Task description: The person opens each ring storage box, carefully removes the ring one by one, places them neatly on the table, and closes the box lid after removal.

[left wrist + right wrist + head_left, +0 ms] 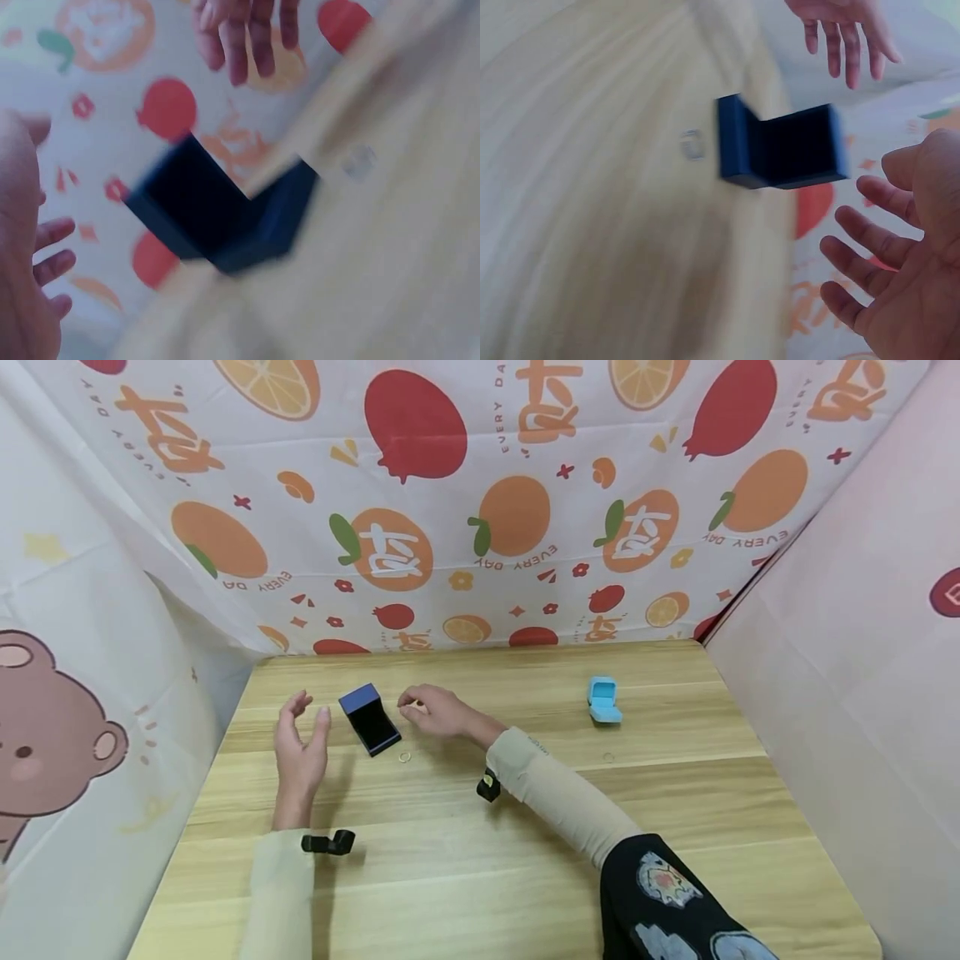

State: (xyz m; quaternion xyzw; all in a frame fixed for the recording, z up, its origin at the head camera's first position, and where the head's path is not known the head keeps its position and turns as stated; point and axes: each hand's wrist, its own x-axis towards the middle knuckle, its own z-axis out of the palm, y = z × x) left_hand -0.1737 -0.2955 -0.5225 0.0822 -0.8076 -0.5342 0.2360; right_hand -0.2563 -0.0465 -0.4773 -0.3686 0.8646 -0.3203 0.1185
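Note:
A dark blue ring box (372, 724) stands on the table with its lid raised and a black inside. My left hand (300, 764) is held just left of it, fingers spread and apart from the box. To the box's right is my right hand (441, 713), its fingers loosely bent and holding nothing. Both hands flank the box without touching it in the right wrist view. A small ring (405, 757) lies on the wood close to the box's front right corner; the same ring (693, 145) is blurred in the right wrist view.
A light blue ring box (603, 700) with its lid up stands toward the right of the wooden table (480, 860). In front of it lies a second thin ring (608, 757). A fruit-print cloth (480, 585) hangs behind the table's back edge.

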